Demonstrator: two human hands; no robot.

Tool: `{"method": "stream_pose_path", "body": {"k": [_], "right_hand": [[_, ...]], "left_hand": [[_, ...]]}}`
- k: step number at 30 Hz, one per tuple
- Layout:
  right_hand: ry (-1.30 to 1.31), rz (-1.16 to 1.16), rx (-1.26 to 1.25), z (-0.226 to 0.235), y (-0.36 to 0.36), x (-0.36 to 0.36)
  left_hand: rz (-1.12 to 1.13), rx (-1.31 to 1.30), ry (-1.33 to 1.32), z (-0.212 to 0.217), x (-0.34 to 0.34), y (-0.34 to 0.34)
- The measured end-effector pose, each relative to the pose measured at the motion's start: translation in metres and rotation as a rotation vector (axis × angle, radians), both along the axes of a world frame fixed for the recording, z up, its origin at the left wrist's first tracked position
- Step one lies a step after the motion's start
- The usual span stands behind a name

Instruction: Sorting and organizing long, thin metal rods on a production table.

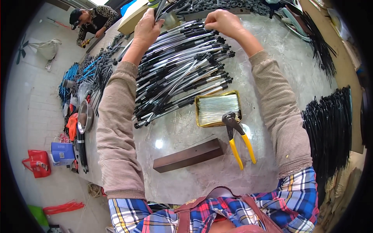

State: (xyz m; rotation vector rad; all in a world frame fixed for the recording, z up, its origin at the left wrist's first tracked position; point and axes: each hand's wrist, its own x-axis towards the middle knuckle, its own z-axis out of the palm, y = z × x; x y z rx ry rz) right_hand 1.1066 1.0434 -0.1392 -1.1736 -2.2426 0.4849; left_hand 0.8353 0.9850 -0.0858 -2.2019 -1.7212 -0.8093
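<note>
the left hand has its fingers closed round a few thin rods that point toward the bench's far edge. the right hand has curled fingers; i cannot tell whether they pinch anything. on the near-edge side of both lies a pile of silver-and-black poles, mostly lengthwise across the bench, right ends tilted toward the far edge; the right hand is nearer those ends.
</note>
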Motion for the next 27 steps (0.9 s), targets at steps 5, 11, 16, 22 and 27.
{"method": "stream_pose_path", "body": {"k": [5, 11, 16, 22, 27], "right_hand": [[-0.272, -0.023, 0.218, -0.007, -0.008, -0.011], [-0.135, -0.047, 0.118, -0.018, -0.003, -0.010], [-0.081, -0.047, 0.093, -0.022, 0.003, -0.005], [0.156, 0.048, -0.041, -0.035, 0.025, -0.002], [0.418, 0.097, -0.082, -0.031, 0.041, 0.008]], "left_hand": [[-0.087, -0.250, -0.019, -0.020, 0.001, 0.005], [-0.080, -0.423, -0.055, -0.049, 0.006, 0.021], [0.040, -0.581, -0.029, -0.041, 0.017, 0.022], [0.070, -0.566, 0.035, -0.042, 0.024, 0.016], [-0.008, -0.469, 0.007, -0.033, 0.006, 0.016]]}}
